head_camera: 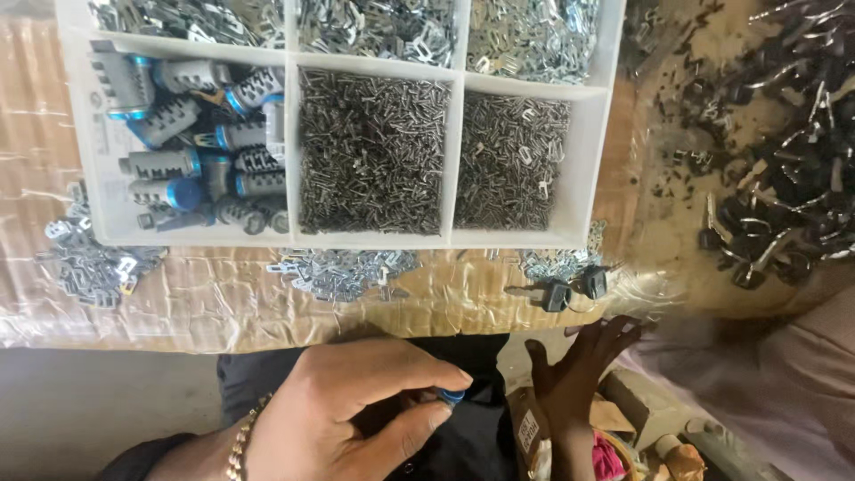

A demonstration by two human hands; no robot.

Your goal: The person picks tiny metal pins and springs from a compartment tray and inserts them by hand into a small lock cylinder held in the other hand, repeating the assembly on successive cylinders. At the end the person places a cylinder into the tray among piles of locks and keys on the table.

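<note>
While the left hand pinches one blue-capped cylinder over the lap, the right hand spreads empty beneath two keys near the six-compartment tray on the table.

1 head-worn camera looks steeply down, close over the table edge. The white compartment tray fills the upper frame.

Soft daylight, glare, blurred right edge
</note>
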